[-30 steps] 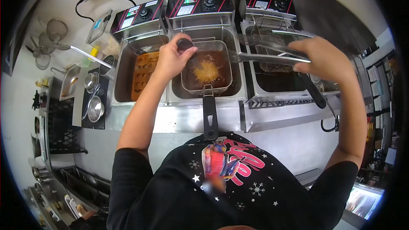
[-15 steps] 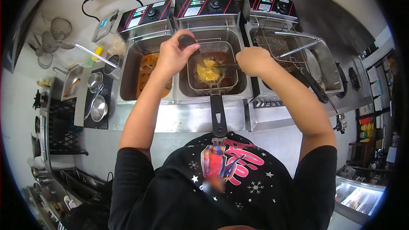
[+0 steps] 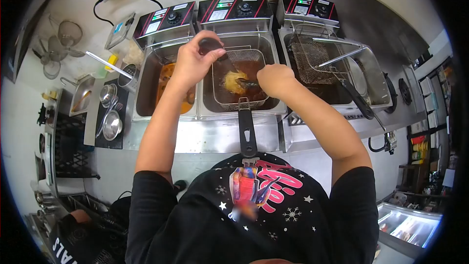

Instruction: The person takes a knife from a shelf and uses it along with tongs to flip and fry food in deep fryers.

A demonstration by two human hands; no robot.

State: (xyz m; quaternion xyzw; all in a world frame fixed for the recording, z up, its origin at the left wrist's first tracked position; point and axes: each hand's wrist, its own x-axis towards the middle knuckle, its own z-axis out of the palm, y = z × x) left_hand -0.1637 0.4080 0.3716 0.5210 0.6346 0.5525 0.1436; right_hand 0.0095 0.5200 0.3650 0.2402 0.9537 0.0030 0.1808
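Observation:
My left hand (image 3: 192,62) is closed around a dark-ended utensil (image 3: 210,45), whose thin, shiny part slants down toward the food; its exact kind is unclear. A slender dark utensil (image 3: 250,83) reaches left from my closed right hand (image 3: 275,80) into a yellow, battered-looking piece of food (image 3: 235,82). The food sits in bubbling brown oil inside a wire fryer basket (image 3: 218,99). The basket rests in the middle fryer tank (image 3: 276,102), its black handle (image 3: 247,134) pointing at my body. Neither hand touches the basket handle.
At left is a fryer tank (image 3: 142,105) with orange-brown oil. On the right, another tank (image 3: 378,85) has an empty wire basket (image 3: 310,63) and metal tongs (image 3: 342,56). Metal bowls (image 3: 112,126) stand at far left. Another person's dark clothing (image 3: 83,239) shows at lower left.
Both hands have shifted slightly left, the right one also a little lower. The yellow food looks paler and smaller, with the dark utensil now against its right side. Another person has appeared lower left.

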